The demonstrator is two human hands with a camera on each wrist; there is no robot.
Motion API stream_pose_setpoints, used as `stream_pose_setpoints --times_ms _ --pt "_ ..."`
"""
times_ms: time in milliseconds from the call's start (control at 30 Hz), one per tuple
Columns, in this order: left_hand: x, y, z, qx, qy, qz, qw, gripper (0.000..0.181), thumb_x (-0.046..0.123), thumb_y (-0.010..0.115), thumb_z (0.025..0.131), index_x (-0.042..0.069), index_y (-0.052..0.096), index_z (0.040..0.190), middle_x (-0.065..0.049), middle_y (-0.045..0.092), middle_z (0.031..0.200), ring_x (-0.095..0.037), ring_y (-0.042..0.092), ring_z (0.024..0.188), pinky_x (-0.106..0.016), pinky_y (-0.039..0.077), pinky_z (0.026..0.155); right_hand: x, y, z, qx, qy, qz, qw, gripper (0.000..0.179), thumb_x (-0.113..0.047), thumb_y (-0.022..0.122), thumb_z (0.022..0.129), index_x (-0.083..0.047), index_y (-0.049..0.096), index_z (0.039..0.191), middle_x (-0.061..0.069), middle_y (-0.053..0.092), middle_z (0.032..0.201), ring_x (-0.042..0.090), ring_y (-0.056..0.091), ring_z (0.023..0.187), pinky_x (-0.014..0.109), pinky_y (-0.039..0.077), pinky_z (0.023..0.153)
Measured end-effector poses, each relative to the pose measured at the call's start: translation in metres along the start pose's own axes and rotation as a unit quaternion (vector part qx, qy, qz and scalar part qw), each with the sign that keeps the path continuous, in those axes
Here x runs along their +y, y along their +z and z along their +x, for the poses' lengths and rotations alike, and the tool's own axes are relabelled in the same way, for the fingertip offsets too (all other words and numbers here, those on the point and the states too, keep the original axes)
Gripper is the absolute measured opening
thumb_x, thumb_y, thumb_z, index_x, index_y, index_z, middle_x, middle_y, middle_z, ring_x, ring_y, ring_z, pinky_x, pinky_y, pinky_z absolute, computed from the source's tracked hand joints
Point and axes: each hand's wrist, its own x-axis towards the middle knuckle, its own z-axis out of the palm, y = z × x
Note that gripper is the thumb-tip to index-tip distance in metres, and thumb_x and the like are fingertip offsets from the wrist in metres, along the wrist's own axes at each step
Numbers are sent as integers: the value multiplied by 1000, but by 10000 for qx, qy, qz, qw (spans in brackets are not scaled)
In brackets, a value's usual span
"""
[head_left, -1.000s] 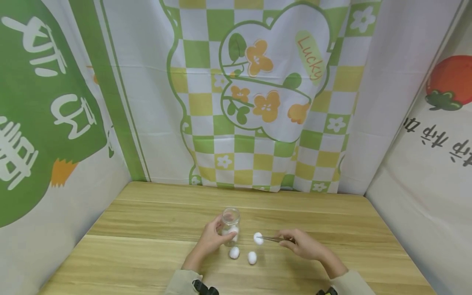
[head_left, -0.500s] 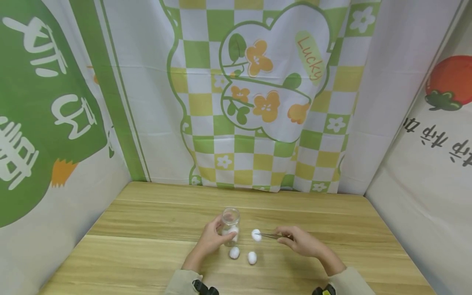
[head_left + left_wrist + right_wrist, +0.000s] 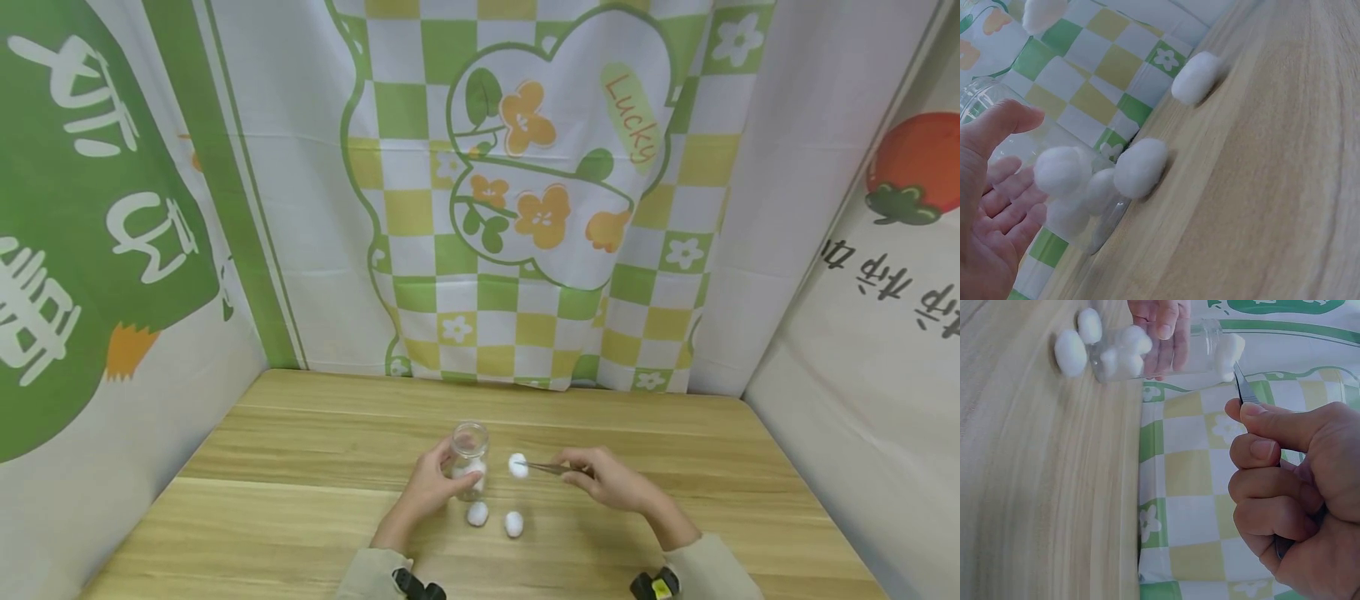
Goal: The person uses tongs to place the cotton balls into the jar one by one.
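Note:
A clear glass jar [image 3: 470, 442] stands upright and uncapped on the table, with several white cotton balls [image 3: 1129, 353] inside. My left hand [image 3: 435, 482] grips its side, thumb in front and fingers behind. My right hand [image 3: 611, 479] holds metal tweezers [image 3: 547, 468], whose tips pinch a cotton ball [image 3: 518, 465] in the air to the right of the jar. Two loose cotton balls lie on the wood: one cotton ball [image 3: 477, 513] close to the jar's base, another cotton ball [image 3: 513, 524] a little to its right.
The wooden table [image 3: 315, 450] has a light grain. A checked green and yellow cloth [image 3: 525, 333] hangs along its back edge, with printed cloths [image 3: 862, 375] at both sides. A black wrist device [image 3: 654, 585] sits at each sleeve.
My right hand has raised the tweezers and the cotton ball and shifted them slightly left, towards the jar. The left hand and the jar stay in place.

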Motion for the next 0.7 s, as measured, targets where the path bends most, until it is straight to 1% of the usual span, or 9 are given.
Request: stream_pose_setpoints --times_ms 200,433,700 --pt "1 0 -1 2 45 -67 10000 65 23 77 81 6 49 137 -23 55 138 -42 51 131 -52 42 114 -4 -3 3 24 -61 -44 10000 21 -8 57 94 -1 64 113 -1 47 65 -5 35 57 14 38 49" --pt "0 0 -1 -35 23 -37 10000 65 25 76 82 7 49 138 -23 55 139 -43 50 131 -53 41 114 -7 -5 7 118 -130 -170 9997 22 -8 57 94 -2 65 114 -2 45 64 -6 32 56 12 34 48" --pt "-1 1 1 -35 29 49 10000 65 25 76 82 8 49 138 -22 55 139 -42 50 132 -53 41 114 -9 -6 12 207 -168 -145 9995 23 -9 57 95 -1 64 116 -1 44 63 -6 32 55 12 33 47"
